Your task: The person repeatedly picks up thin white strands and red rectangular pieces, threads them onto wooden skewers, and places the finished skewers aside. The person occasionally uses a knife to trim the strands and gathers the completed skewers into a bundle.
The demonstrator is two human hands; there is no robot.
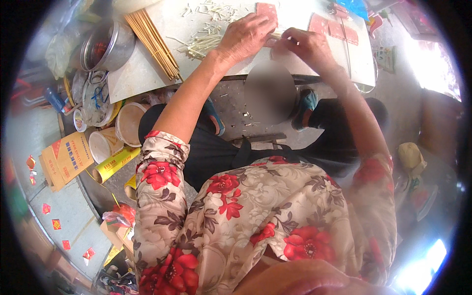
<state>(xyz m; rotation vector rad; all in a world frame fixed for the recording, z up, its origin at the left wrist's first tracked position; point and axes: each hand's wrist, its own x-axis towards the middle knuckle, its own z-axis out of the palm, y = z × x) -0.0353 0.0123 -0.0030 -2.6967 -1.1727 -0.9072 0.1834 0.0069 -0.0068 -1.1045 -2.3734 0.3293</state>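
Note:
Over the table, my left hand (249, 37) pinches a small pink slice (271, 42) wrapped around thin pale strips. Close on its right, my right hand (308, 46) has its fingers bent at the other end, with a white stub showing between them. My fingers partly hide the piece, and the right fingertips are blurred. Just beyond my left fingers lies a flat pink slice (267, 11). A pile of thin white strips, like enoki mushroom stems (201, 45), rests left of my left hand. More pink slices (333, 29) lie beyond my right hand.
A banded bundle of bamboo skewers (153, 42) lies on the pale table (129, 79). Left of it stands a metal pot (110, 46). Plastic tubs (131, 123), a cardboard box (68, 158) and a yellow roll (116, 164) sit at my left. A blue bag (354, 8) is at the far right.

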